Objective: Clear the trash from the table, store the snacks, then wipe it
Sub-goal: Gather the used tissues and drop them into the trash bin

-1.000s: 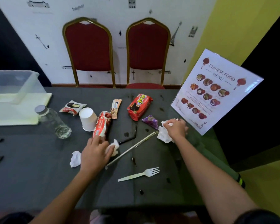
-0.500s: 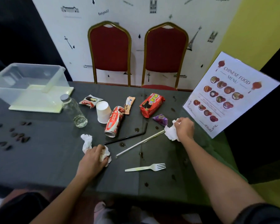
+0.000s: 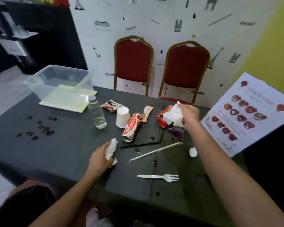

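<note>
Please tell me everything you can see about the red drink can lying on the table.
The crushed red aluminium drink can with white lettering lies on its side on the dark grey table. Its body is dented and bent in the middle, and its silver end faces the camera. It appears to touch the upturned white paper cup to its left. Neither hand touches it.

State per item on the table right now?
left hand: grips crumpled tissue
right hand: grips white napkin, lifted
soda can: on its side, dented
paper cup: upside down
bottle: upright, capped
plastic bin: open
fork: flat
</note>
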The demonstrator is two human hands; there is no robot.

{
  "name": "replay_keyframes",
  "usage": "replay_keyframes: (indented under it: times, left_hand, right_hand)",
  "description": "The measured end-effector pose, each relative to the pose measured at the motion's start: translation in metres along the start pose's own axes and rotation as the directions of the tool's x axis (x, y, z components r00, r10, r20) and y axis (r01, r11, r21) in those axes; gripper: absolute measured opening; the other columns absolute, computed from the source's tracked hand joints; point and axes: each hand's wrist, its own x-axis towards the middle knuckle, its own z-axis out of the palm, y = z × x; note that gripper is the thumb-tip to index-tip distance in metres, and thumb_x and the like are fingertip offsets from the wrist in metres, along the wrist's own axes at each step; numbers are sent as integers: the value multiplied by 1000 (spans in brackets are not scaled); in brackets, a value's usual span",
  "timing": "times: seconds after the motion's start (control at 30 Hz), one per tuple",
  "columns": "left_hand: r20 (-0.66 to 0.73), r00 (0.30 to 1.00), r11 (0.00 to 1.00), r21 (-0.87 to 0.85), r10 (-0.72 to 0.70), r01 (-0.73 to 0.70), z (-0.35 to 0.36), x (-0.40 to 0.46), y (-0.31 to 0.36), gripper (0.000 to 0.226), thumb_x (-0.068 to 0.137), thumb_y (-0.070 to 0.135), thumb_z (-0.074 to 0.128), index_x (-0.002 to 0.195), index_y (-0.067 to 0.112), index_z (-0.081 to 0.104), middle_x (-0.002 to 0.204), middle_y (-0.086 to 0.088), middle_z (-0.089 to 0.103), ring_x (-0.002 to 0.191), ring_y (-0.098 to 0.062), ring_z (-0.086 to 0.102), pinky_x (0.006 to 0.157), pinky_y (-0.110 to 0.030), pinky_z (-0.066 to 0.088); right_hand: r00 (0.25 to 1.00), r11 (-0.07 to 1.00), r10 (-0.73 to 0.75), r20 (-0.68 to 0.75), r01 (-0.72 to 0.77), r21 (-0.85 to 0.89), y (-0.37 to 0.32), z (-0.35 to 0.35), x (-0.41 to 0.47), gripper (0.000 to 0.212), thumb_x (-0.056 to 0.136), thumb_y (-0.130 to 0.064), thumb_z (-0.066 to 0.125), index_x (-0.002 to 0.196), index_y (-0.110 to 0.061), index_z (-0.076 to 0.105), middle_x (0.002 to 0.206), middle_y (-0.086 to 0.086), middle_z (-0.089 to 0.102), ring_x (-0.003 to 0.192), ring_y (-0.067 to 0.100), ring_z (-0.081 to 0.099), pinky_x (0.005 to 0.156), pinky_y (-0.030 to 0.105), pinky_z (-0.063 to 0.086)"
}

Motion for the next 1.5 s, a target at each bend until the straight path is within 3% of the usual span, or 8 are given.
replay_keyframes:
  times: [0.17, 0.37, 0.6, 0.83, 0.97, 1.1, 1.33, 1.5]
  left_hand:
    - [-56, 998, 999, -7, -38, 37, -11, -3, -8, 23, 78, 22, 65, 100, 21, 70, 100, -5, 64, 97, -26, 61, 73, -26, 38]
    - [-298, 918, 947, -265, -260, 182, -58, -14, -56, 19, 82, 26, 66, 100, 21, 69, 106, -1, 64, 99, -20, 58, 80, -23, 35]
    - [-484, 554, 718, -601, -677, 351, -139, -45, -168, 18, 86, 23, 58, 100, 14, 66, 97, -8, 64, 90, -26, 58, 78, -31, 43]
    - [-146, 251, 247, -863, -957, 441, -173, -97, -317, 28, 92, 29, 53, 72, 10, 53, 62, -6, 57, 61, -27, 55, 66, -36, 42]
    - [17, 221, 109, -834, -975, 542, -168, -101, -403, 33, 92, 30, 55, 67, 8, 53, 66, -9, 56, 75, -27, 55, 72, -37, 41]
    - [147, 252, 43, -784, -957, 620, -143, -80, -489, 25, 92, 32, 56, 79, 11, 59, 71, -7, 57, 78, -25, 56, 71, -33, 41]
    - [250, 149, -96, -755, -957, 649, -70, -46, -611, 48, 92, 41, 53, 101, -5, 61, 105, -27, 64, 101, -39, 60, 89, -41, 46]
    - [494, 176, -342, -778, -851, 527, -17, -45, -658, 33, 95, 39, 41, 111, 13, 54, 102, -5, 57, 97, -27, 57, 85, -43, 47]
  right_hand:
    - [944, 995, -94, 317, 100, -1, -12, 78, -53, 11, 79, -28, 72, 72, -20, 69, 78, 0, 71, 71, 21, 65, 64, 38, 55]
    - [728, 952, -124, 674, 279, -125, 10, 185, -138, 9, 85, -26, 68, 79, -20, 70, 80, -1, 69, 76, 17, 62, 65, 28, 49]
    - [501, 905, -19, 865, 376, -198, 55, 303, -246, 16, 82, -30, 69, 74, -16, 68, 77, 1, 68, 73, 19, 62, 62, 30, 48]
    - [380, 825, 151, 912, 459, -329, 131, 414, -350, 26, 82, -42, 66, 79, -16, 69, 83, 1, 72, 83, 22, 67, 76, 38, 55]
    - [363, 748, 272, 891, 503, -433, 200, 485, -396, 27, 84, -39, 65, 83, -13, 71, 87, 3, 73, 85, 22, 66, 77, 34, 53]
    - [395, 656, 362, 844, 536, -532, 289, 569, -419, 18, 87, -29, 63, 85, -11, 68, 93, 7, 72, 72, 16, 60, 55, 20, 42]
    - [491, 466, 427, 759, 601, -650, 455, 650, -418, 34, 91, -34, 59, 103, -4, 68, 110, 17, 69, 105, 34, 62, 91, 40, 49]
    - [363, 354, 650, 667, 632, -690, 533, 651, -414, 45, 102, -34, 34, 131, -4, 52, 133, 17, 54, 124, 33, 49, 102, 35, 38]
